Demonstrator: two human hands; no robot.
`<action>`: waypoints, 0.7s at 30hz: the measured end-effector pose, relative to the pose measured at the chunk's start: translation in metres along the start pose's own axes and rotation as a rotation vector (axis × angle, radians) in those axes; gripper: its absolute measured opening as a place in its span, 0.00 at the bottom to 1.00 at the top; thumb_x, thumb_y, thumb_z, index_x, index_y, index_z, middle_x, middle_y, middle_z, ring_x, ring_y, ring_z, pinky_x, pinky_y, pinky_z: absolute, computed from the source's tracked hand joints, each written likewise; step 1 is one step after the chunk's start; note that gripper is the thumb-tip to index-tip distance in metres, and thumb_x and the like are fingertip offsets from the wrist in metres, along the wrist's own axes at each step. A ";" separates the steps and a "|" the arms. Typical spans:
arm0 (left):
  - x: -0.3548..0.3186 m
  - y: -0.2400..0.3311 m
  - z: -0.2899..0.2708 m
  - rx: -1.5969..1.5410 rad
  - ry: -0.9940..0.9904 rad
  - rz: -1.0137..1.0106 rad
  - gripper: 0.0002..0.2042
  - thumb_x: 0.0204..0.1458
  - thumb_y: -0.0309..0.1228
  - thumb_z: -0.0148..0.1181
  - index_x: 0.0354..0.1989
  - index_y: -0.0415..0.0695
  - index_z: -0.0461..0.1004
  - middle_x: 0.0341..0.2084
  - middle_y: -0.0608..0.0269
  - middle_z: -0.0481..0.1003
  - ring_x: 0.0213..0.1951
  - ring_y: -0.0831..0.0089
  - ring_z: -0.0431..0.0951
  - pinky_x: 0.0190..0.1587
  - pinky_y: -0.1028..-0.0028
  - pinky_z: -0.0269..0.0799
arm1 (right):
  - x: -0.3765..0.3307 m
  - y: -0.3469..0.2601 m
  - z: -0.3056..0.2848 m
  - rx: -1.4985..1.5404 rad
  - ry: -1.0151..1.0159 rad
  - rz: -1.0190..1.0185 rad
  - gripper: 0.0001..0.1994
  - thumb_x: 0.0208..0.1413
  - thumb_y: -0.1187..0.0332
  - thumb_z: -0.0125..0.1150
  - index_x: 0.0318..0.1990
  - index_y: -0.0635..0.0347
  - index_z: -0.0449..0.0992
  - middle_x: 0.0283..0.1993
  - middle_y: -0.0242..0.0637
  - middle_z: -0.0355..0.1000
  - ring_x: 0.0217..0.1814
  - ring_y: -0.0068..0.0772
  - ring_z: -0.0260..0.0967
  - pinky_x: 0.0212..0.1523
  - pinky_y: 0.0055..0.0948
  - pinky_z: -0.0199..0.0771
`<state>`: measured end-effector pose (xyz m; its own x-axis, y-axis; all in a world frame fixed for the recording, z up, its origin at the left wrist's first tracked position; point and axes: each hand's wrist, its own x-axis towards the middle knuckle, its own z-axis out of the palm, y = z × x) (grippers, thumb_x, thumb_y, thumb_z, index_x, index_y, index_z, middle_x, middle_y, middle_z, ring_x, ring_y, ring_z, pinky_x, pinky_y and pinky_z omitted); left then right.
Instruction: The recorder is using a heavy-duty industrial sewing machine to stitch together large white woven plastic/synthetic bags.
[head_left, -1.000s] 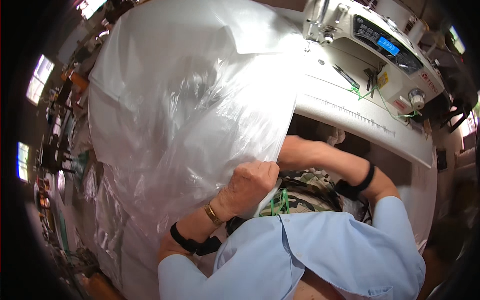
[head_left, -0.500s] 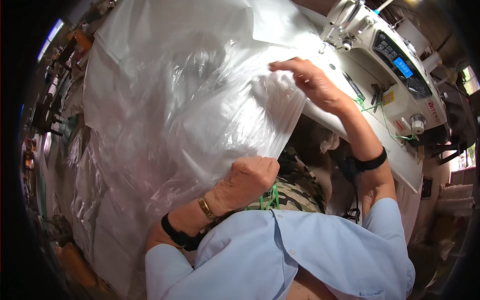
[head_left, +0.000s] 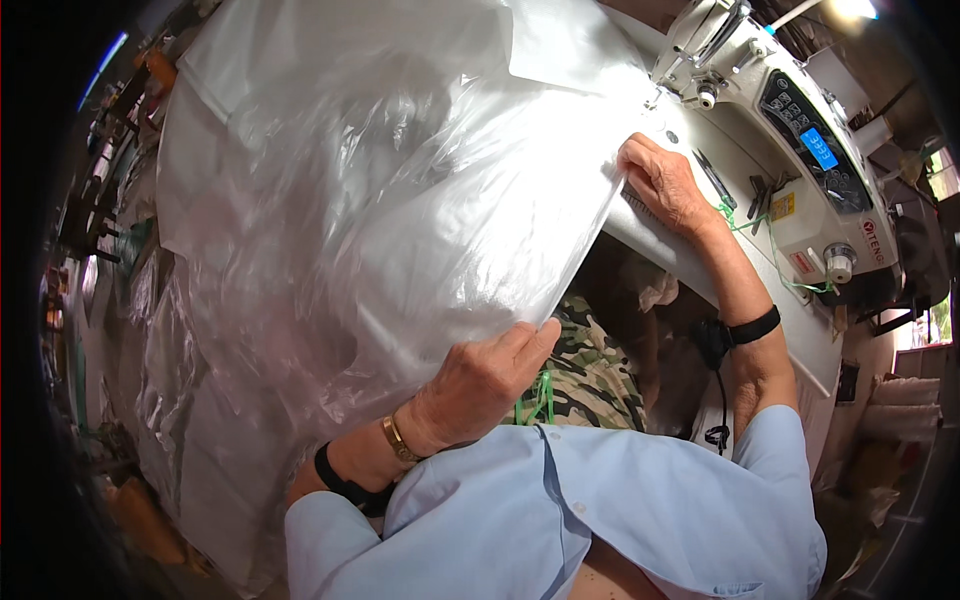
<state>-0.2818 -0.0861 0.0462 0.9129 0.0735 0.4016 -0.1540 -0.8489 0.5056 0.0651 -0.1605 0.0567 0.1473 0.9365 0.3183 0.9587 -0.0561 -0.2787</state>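
Note:
A large sheet of translucent white plastic film (head_left: pixel 400 240) spreads across the left and middle of the view, wrinkled and shiny. My left hand (head_left: pixel 485 380) pinches its near edge just above my lap, thumb and fingers pressed together. Farther off to the right, my right hand (head_left: pixel 665 180) grips the same edge beside the sewing machine's needle area, its fingers curled. Between the two hands the edge runs in a taut, nearly straight line. Whether the film is a single layer or a bag, I cannot tell.
On the right stands a white sewing machine (head_left: pixel 800 150) with a lit blue display, on a pale table (head_left: pixel 765 310). A black-handled tool (head_left: pixel 715 180) and green thread (head_left: pixel 765 220) lie on the machine bed. Green strands (head_left: pixel 540 395) hang over my camouflage-patterned lap (head_left: pixel 600 360).
My right hand, loose and spread before, has moved right and closed on the film's edge. The edge has straightened. My left hand's fist has eased into a flatter pinch.

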 end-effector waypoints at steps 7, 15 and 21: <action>-0.004 -0.012 0.015 -0.072 0.009 -0.102 0.26 0.46 0.14 0.55 0.58 0.30 0.68 0.34 0.48 0.73 0.28 0.53 0.77 0.30 0.65 0.74 | 0.003 -0.003 0.007 -0.046 0.073 0.023 0.07 0.54 0.70 0.61 0.39 0.55 0.71 0.40 0.36 0.71 0.36 0.45 0.74 0.36 0.39 0.74; 0.026 -0.021 0.027 -0.169 -0.113 -0.138 0.16 0.44 0.17 0.53 0.42 0.38 0.78 0.26 0.52 0.70 0.24 0.55 0.74 0.28 0.64 0.71 | -0.004 -0.001 0.010 -0.248 0.259 0.148 0.08 0.54 0.64 0.63 0.36 0.56 0.75 0.41 0.39 0.71 0.48 0.42 0.67 0.52 0.42 0.61; 0.051 -0.035 0.029 -0.183 -0.175 -0.053 0.11 0.44 0.20 0.54 0.37 0.39 0.78 0.26 0.52 0.70 0.26 0.53 0.75 0.29 0.61 0.71 | -0.007 -0.002 0.011 -0.211 0.219 0.299 0.11 0.56 0.62 0.62 0.41 0.59 0.75 0.44 0.40 0.73 0.54 0.42 0.67 0.65 0.49 0.54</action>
<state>-0.2188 -0.0677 0.0266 0.9706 0.0101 0.2407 -0.1557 -0.7361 0.6588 0.0593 -0.1634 0.0452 0.4526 0.7740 0.4429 0.8915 -0.4047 -0.2037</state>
